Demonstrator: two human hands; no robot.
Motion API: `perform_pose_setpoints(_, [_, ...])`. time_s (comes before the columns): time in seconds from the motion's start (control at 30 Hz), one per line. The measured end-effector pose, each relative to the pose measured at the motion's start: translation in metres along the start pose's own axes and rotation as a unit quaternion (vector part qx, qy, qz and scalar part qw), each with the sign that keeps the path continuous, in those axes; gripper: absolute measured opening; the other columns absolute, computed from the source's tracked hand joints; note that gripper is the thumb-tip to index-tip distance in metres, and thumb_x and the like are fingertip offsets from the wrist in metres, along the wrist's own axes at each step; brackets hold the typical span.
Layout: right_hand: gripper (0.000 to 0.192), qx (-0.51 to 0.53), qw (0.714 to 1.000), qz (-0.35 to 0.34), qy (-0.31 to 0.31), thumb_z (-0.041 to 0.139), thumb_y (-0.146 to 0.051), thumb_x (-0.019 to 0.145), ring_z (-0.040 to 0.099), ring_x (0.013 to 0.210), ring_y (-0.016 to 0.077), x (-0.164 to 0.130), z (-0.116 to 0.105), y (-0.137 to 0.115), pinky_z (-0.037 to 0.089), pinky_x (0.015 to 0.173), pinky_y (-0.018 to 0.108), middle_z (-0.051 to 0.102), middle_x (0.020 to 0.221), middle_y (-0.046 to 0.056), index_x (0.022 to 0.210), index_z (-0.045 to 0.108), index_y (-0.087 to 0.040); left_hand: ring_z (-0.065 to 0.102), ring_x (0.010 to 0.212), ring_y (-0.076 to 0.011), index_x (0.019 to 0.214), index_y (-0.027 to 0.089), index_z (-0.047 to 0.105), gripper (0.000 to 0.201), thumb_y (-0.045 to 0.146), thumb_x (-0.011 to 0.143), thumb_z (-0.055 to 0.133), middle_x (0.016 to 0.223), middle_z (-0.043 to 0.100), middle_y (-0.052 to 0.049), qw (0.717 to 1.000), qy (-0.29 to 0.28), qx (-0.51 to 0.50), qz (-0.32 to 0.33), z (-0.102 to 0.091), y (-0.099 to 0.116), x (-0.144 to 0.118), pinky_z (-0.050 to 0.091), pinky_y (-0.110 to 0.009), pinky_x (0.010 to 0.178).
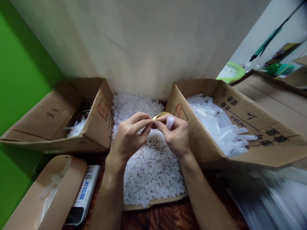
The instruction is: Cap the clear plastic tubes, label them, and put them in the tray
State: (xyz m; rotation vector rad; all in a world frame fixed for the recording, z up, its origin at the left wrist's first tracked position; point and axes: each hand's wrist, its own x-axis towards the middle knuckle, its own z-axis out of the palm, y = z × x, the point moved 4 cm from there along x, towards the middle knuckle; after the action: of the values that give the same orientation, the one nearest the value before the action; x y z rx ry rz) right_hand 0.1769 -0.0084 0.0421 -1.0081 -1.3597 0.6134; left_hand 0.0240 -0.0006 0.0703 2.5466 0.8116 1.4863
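Left hand [128, 134] and right hand [174, 134] meet fingertip to fingertip above flat tray of small white plastic pieces [151, 169]. Right hand closed round small clear tube [170, 122], tube upright between fingers. Left fingers pinched on something tiny at tube's side, possibly cap; too small to tell. Yellowish strip [160, 115] arcs just behind fingertips. Left carton [96, 127] and right carton of clear tubes [220, 127] flank hands closely; pale wall [144, 48] behind; open room only toward viewer
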Motion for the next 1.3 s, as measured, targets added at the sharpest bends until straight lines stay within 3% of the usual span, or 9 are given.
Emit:
perform_pose_setpoints(0.17, [0.015, -0.014, 1.000, -0.004, 0.015, 0.071, -0.017, 0.090, 0.067, 0.066, 0.0152, -0.001, 0.001, -0.001, 0.052, 0.064, 0.029, 0.072, 0.072, 0.001, 0.074, 0.072, -0.018, 0.071, 0.079, -0.0149, 0.092, 0.011, 0.075, 0.009, 0.006, 0.092, 0.067, 0.091, 0.074, -0.007, 0.999, 0.019, 0.040, -0.005, 0.005, 0.003, 0.000, 0.059, -0.026, 0.073])
perform_pose_setpoints(0.43, [0.014, 0.067, 0.996, 0.048, 0.017, 0.073, -0.024, 0.089, 0.072, 0.067, 0.0169, -0.002, 0.006, 0.005, 0.058, 0.063, 0.027, 0.073, 0.073, 0.002, 0.077, 0.073, -0.017, 0.072, 0.085, -0.0145, 0.097, 0.013, 0.075, 0.010, 0.006, 0.090, 0.071, 0.095, 0.075, -0.007, 0.999, 0.016, -0.025, -0.017, -0.001, -0.007, -0.001, 0.060, -0.026, 0.080])
perform_pose_setpoints(0.87, [0.015, 0.027, 0.999, 0.035, 0.006, 0.071, -0.022, 0.090, 0.072, 0.067, 0.0163, -0.001, 0.003, 0.005, 0.057, 0.063, 0.027, 0.074, 0.073, 0.002, 0.076, 0.072, -0.017, 0.072, 0.085, -0.0144, 0.098, 0.012, 0.075, 0.009, 0.008, 0.094, 0.068, 0.096, 0.074, -0.008, 1.000, -0.015, 0.005, -0.006, 0.000, -0.005, -0.002, 0.060, -0.025, 0.077])
perform_pose_setpoints(1.3, [0.011, 0.057, 0.998, 0.040, -0.001, 0.071, -0.023, 0.090, 0.074, 0.070, 0.0184, -0.002, 0.007, 0.005, 0.060, 0.066, 0.030, 0.075, 0.076, 0.003, 0.080, 0.071, -0.018, 0.071, 0.081, -0.0144, 0.092, 0.015, 0.073, 0.008, 0.009, 0.093, 0.068, 0.091, 0.074, -0.006, 0.999, 0.025, 0.041, -0.011, -0.006, 0.000, 0.002, 0.061, -0.028, 0.077])
